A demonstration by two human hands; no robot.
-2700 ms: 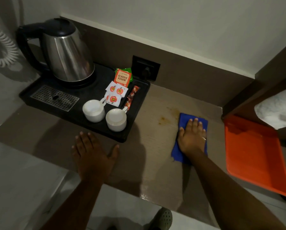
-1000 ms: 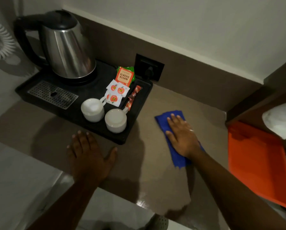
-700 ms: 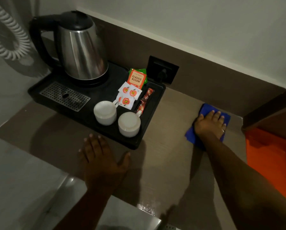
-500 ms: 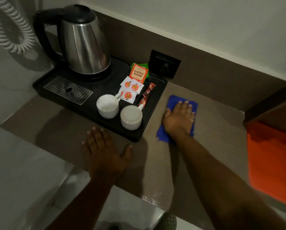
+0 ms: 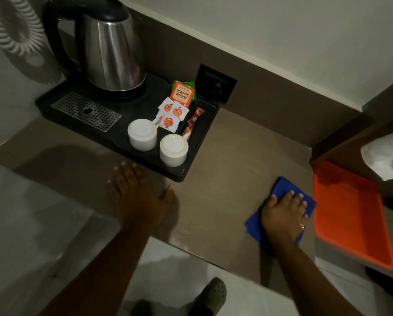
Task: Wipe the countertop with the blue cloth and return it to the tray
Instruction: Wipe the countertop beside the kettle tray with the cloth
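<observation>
Brown countertop [image 5: 225, 179] under the right hand [image 5: 282, 215] pressing blue cloth [image 5: 282, 188].

Kettles: one [image 5: 113, 46], far left
White cups: two [image 5: 142, 134] [image 5: 174, 149], upturned on the black tray
Black trays: one [image 5: 200, 142]
Orange trays: one [image 5: 350, 215], right
Blue cloths: one [image 5: 282, 188]
Hands: two [image 5: 138, 197] [image 5: 282, 215]
Round-logo sachets: three [image 5: 171, 115]

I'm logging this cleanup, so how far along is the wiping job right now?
Midway. No stains show on the countertop, though the light is dim. In hand: the right hand presses flat on the blue cloth beside the orange tray; the left hand braces. Left: finish wiping, then put the cloth in the tray.
</observation>
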